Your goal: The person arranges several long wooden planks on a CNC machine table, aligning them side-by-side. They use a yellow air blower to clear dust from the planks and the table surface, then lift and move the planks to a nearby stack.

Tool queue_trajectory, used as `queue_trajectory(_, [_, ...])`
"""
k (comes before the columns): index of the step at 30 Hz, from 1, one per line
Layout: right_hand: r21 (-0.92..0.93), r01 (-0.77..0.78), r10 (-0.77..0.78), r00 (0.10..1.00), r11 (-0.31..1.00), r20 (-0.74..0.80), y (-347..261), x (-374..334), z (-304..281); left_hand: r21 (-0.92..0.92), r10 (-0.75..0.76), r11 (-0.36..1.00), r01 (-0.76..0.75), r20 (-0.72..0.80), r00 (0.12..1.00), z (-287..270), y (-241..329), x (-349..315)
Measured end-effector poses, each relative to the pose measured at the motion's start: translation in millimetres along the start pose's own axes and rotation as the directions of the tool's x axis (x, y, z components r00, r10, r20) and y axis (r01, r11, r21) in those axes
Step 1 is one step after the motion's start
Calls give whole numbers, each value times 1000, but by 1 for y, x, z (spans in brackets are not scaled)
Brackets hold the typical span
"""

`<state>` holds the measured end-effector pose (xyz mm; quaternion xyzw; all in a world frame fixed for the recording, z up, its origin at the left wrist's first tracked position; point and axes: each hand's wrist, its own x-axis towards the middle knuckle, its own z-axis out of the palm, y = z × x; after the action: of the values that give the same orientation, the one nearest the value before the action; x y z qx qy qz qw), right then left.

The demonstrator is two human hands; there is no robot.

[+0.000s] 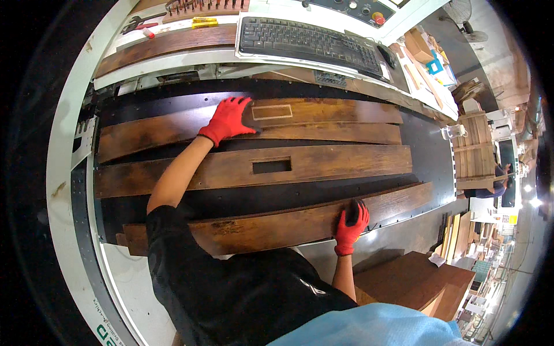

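My left hand (228,120), in a red glove with dark fingertips, rests on the far dark-brown wooden board (329,109). Its fingers are spread toward the board's far edge, beside a pale rectangular recess (272,112). Just nearer lies a narrower brown board (329,134), partly under the hand. A middle board (346,161) has a rectangular cutout (271,165) through which the black bed shows. Along the near side, my right hand (352,226), gloved alike, is closed on the edge of a long wooden board (271,228); its fingertips are partly hidden.
The boards lie on a black machine bed (427,150). Beyond it are a keyboard (311,45), a mouse (386,56), a red button (378,18) and a yellow tool (205,22). A brown box-like piece (410,282) stands at right; a person (490,187) is farther off.
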<state>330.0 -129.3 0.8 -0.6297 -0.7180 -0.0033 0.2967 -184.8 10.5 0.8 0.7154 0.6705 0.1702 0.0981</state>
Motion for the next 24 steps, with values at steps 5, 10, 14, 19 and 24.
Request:
queue_trajectory(5, [13,28,-28,999,1000,18,-2,3,-5,29,163,986,-164,41,986,-7,6,-22])
queue_trajectory(10, [-1,-18,18,999,1000,37,-1,1,-3,10,273,962,-274,59,960,-4,-12,-18])
queue_trajectory(14, [350,-79,40,992,933,116,29,33,4,88,347,930,-356,98,933,-4,-24,-5])
queue_trajectory(19, [559,10,-181,951,829,252,-30,150,2,133,366,915,-382,128,922,-2,-36,-1])
queue_trajectory(24, [254,483,-544,778,838,315,-13,256,79,139,338,924,-358,147,930,0,-41,5])
